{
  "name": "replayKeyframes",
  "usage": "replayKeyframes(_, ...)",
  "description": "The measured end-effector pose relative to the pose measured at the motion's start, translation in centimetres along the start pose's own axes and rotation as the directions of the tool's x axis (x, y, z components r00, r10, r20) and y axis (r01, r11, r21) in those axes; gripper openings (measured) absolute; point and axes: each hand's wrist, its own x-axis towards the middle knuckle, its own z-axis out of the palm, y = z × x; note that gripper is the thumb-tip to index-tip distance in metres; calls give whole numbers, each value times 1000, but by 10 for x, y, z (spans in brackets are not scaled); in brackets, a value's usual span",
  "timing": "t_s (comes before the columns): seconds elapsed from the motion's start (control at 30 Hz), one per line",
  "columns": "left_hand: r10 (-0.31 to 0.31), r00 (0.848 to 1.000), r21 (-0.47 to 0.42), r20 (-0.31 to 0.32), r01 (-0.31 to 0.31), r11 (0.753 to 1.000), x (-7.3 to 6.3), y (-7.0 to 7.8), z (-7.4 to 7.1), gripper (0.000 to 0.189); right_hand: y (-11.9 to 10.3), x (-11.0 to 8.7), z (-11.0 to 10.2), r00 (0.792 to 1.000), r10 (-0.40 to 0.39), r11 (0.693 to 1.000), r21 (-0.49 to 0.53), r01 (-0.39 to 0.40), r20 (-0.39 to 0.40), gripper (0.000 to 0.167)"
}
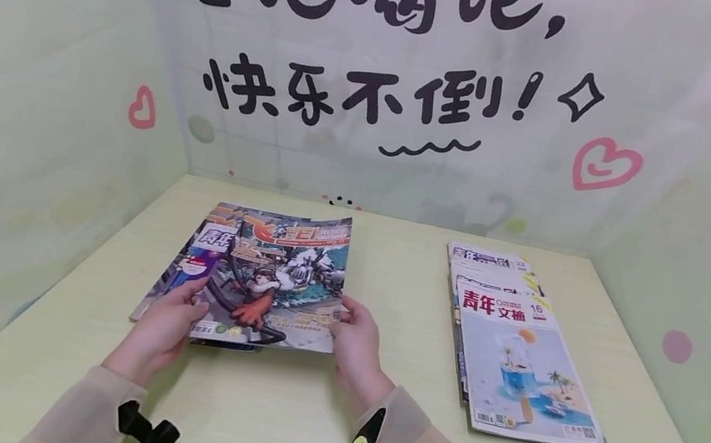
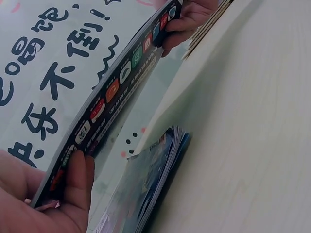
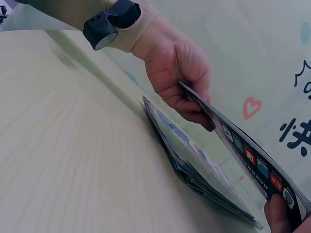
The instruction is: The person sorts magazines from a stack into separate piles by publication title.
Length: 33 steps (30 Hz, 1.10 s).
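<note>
Both hands hold a comic-style magazine with a colourful illustrated cover, raised and tilted above the table. My left hand pinches its left lower edge, fingers beneath it. At the opposite edge my right hand grips the lower right side. The left wrist view shows the magazine's dark underside with a row of coloured icons, and both hands on it. Under the raised magazine lies a stack of magazines, partly hidden in the head view, where a cover with purple lettering shows at its left.
On the right of the pale wooden table lies an overlapping pile of magazines, topped by one with a popsicle cover. A printed fabric backdrop rises along the table's back edge, with fabric walls at both sides.
</note>
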Motion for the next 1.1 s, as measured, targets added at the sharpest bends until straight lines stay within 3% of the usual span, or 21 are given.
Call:
replayKeyframes(0.2,-1,1000,57,25,-1,998,1,2,0,61,2,2,-4,1000,-7,1000,9,7,-8,52)
replayKeyframes(0.37,-24,999,111,25,21,994,6,4,11,62,2,5,-18,999,-20,1000,6,20,-29,53)
replayKeyframes(0.7,14,999,130,52,-21,991,28,3,64,59,2,16,-72,994,-44,999,-30,41,-97,52)
replayKeyframes(0.9,-21,999,197,50,11,980,43,-3,99,57,1,21,-99,988,6,997,-72,-18,-156,52)
replayKeyframes(1.1,-62,994,238,90,39,970,43,-4,116,56,-1,22,-109,983,55,991,-110,-75,-174,51)
